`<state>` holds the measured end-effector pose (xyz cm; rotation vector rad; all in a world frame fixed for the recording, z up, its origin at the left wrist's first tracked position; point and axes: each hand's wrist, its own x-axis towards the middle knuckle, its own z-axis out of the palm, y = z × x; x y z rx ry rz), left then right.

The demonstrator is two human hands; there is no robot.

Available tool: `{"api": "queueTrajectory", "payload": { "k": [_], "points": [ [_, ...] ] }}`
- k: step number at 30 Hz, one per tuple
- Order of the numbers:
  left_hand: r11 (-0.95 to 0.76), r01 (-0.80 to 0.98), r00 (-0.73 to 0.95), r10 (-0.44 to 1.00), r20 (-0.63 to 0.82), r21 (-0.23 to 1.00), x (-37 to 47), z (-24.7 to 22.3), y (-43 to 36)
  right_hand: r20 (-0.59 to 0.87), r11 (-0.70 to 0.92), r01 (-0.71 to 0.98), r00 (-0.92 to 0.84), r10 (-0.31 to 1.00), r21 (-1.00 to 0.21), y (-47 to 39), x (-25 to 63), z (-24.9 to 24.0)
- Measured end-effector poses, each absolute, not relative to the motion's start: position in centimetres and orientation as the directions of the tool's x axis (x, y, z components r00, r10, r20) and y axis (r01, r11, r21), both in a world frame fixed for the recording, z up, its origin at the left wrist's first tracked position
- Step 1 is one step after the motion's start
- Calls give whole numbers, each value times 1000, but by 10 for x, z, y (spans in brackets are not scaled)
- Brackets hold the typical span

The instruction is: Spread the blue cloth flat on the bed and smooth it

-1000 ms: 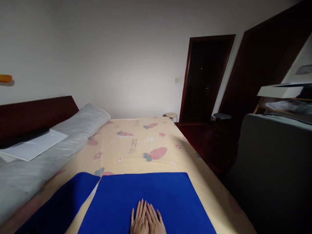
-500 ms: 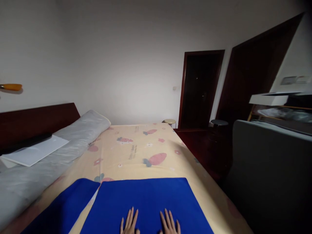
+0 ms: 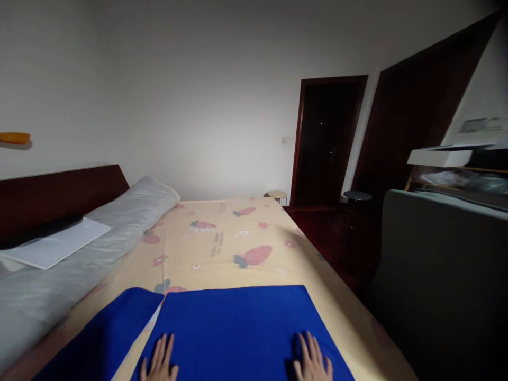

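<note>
While spread flat, both hands (image 3: 238, 362) press the blue cloth (image 3: 238, 323).

Just one head-worn view here, aimed forward and slightly down along the bed (image 3: 238, 248) from its near edge toward the far wall and doorway (image 3: 327, 137) (hands barely caught at the bottom edge), so nothing is shared with another camera.

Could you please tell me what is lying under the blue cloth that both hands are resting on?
The blue cloth lies on the yellow patterned bedsheet, with the left hand and right hand flat on top. Anything between cloth and sheet is covered.
</note>
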<state>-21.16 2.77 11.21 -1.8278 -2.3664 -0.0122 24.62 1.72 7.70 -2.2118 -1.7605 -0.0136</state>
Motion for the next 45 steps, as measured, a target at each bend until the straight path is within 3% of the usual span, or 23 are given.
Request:
{"api": "queueTrajectory", "payload": {
  "k": [5,9,11,13,16,19,21,26,29,31,33,37,41,45],
  "points": [
    [-12,993,5,998,56,121,-71,121,64,95,92,925,-61,994,-368,51,136,108],
    [-229,942,252,965,-67,244,-44,114,75,-6,187,905,-205,979,-382,68,144,108],
    [-189,963,205,976,-68,193,-84,112,75,-18,88,944,-99,995,-317,70,197,101],
    [-42,995,45,999,-29,95,-145,111,72,16,-53,969,58,998,-242,65,265,91],
    [118,993,-118,993,28,-5,-229,109,66,57,-123,974,136,989,-192,53,347,75],
    [136,990,-132,987,88,-37,-252,111,65,157,-151,976,176,972,-155,49,357,70],
    [48,999,-44,988,146,-26,-226,116,72,237,-141,976,178,955,-164,56,319,74],
    [-410,911,391,894,221,46,-92,127,112,190,231,921,-177,966,-315,101,160,94],
    [-497,862,472,859,196,101,-48,121,144,115,441,810,-432,894,-385,135,112,100],
    [-461,876,444,885,141,137,-57,115,162,62,473,789,-490,869,-393,154,126,100],
    [-323,935,315,946,77,149,-95,109,175,29,380,854,-396,918,-356,168,171,97],
    [222,972,-227,972,67,72,-206,103,180,48,38,974,-28,998,-221,168,298,83],
    [260,965,-262,964,51,35,-270,104,172,45,-43,989,49,998,-140,152,372,74],
    [228,973,-230,968,102,31,-238,115,174,151,-101,994,105,983,-38,152,348,86]
  ]
}}
